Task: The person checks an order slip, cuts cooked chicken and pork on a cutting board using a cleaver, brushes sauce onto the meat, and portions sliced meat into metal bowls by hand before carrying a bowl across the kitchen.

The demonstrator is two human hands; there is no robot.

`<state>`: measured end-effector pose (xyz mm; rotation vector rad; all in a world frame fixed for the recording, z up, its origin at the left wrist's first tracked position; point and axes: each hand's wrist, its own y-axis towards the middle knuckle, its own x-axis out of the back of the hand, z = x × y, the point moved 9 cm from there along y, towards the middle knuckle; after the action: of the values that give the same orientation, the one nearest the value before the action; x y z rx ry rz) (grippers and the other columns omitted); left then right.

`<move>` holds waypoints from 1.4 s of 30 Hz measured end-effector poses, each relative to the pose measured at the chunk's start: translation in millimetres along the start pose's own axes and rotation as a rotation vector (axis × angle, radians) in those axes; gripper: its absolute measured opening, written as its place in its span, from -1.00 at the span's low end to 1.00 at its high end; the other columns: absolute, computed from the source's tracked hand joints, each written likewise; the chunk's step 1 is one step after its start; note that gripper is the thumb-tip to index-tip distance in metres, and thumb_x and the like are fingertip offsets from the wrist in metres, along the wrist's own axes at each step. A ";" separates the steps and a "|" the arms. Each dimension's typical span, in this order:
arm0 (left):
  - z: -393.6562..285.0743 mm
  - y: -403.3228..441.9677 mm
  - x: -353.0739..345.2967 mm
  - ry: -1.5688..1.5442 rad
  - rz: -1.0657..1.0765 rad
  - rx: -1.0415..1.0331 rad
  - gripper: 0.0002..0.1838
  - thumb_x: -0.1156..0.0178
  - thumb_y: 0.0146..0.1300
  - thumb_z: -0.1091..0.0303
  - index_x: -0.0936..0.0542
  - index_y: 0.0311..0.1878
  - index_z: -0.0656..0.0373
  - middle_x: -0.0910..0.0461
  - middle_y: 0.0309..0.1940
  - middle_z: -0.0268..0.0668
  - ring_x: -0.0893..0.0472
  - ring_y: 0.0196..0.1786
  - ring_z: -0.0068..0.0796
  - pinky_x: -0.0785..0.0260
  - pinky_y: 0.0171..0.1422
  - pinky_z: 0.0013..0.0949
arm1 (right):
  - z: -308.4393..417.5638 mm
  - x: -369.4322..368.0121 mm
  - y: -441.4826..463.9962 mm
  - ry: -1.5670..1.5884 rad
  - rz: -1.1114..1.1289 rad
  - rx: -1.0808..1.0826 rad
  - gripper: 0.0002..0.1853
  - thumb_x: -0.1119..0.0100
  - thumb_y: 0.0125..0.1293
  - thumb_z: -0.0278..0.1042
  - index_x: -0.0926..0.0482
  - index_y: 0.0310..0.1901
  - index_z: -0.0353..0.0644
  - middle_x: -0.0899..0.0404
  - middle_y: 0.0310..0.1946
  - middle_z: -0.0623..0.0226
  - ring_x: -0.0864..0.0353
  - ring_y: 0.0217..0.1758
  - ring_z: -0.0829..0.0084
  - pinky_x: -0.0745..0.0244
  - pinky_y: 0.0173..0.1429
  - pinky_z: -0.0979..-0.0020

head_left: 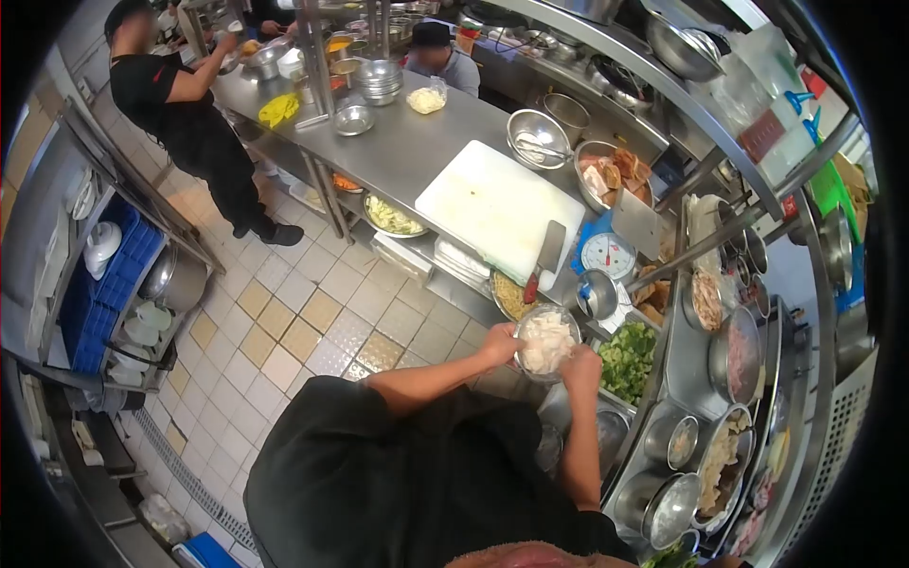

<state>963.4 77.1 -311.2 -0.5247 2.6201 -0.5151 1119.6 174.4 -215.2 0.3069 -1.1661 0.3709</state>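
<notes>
In front of my body is a round metal bowl heaped with pale, white sliced food; its kind I cannot make out. My left hand grips the bowl's left rim. At the right side, my right hand is closed on the rim, its fingertips partly hidden beside the food. Just beyond the bowl, a cleaver with a red handle lies on the corner of a white cutting board. A dial scale stands to the right of the board.
Chopped greens fill a container right of my hands. Food-filled bowls crowd the right-hand counter under a metal shelf. A bowl of meat pieces stands behind the scale. A co-worker stands at the far left; another is behind the counter.
</notes>
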 end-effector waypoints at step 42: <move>4.7 8.4 119.0 -0.075 -0.040 0.049 -0.82 -0.22 0.19 0.49 -0.62 -0.13 0.23 -0.67 -0.35 -0.30 -0.63 -0.47 -0.58 -0.53 -0.49 -0.50 | -237.9 -115.9 -225.9 1.294 -0.684 -0.970 -0.98 -0.08 0.16 -0.55 -0.50 -0.37 -0.23 -0.39 -0.48 0.36 -0.47 -0.46 0.35 -0.46 -0.36 0.32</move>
<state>863.0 31.6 -357.1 -0.5708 2.5239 -0.5599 1375.8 57.1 -419.4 -0.3811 0.1611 -0.5757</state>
